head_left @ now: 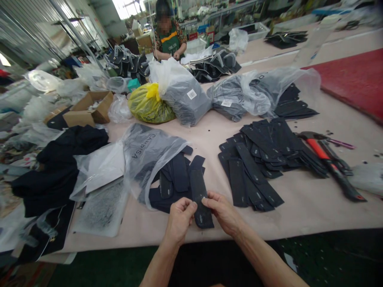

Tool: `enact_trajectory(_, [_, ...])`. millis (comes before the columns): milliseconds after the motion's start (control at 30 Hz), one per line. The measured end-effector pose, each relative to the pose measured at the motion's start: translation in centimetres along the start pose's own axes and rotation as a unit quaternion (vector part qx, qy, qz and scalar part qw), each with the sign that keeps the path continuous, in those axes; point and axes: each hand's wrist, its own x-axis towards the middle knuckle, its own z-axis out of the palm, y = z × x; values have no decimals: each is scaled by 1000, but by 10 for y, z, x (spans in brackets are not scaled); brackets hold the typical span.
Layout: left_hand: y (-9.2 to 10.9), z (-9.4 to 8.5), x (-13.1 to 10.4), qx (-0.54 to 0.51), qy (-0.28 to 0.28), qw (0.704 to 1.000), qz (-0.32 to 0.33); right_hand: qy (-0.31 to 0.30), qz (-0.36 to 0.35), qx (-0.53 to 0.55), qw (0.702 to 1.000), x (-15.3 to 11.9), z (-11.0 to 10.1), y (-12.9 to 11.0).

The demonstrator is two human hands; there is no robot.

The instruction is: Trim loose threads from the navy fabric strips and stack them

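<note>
A dark fabric strip (201,187) with a rounded lower end lies between my hands near the table's front edge. My right hand (223,211) grips its right side, the thumb on top of it. At its left edge is my left hand (181,217), thumb and fingers pinched together; whatever is between them is too small to make out. Behind the strip, more dark strips (180,173) spill from an open translucent bag (139,159) with printed letters. Several similar strips (263,149) are heaped loosely to the right.
A red-and-black hammer (329,163) lies right of the heap. Full bags (191,95) and a yellow bag (151,105) stand behind. A whitish board (100,211) and dark cloth (56,167) are at left. A person (170,40) is across the table (206,137).
</note>
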Motion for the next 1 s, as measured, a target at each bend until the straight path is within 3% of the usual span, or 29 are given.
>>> enact_trajectory(100, [1, 6, -10, 38, -59, 997, -18, 25, -10, 52, 998, 4, 1, -6])
enact_trajectory(233, [1, 15, -21, 109, -72, 991, -2, 32, -11, 66, 997, 6, -1, -14])
enact_trajectory(333, [6, 13, -22, 210, 20, 971, 110, 27, -8, 58, 998, 3, -2, -15])
enact_trajectory(433, [21, 7, -18, 292, 109, 912, 266, 14, -3, 58, 998, -3, -1, -14])
enact_trajectory(500, [34, 4, -13, 343, 89, 871, 339, -15, -3, 74, 997, -6, 0, -13])
enact_trajectory(600, [48, 4, -8, 397, 32, 840, 369, -57, 6, 94, 994, -10, 1, -14])
enact_trajectory(1000, [36, 12, -14, 329, -4, 871, 364, -79, -12, 103, 991, -14, -8, -10])
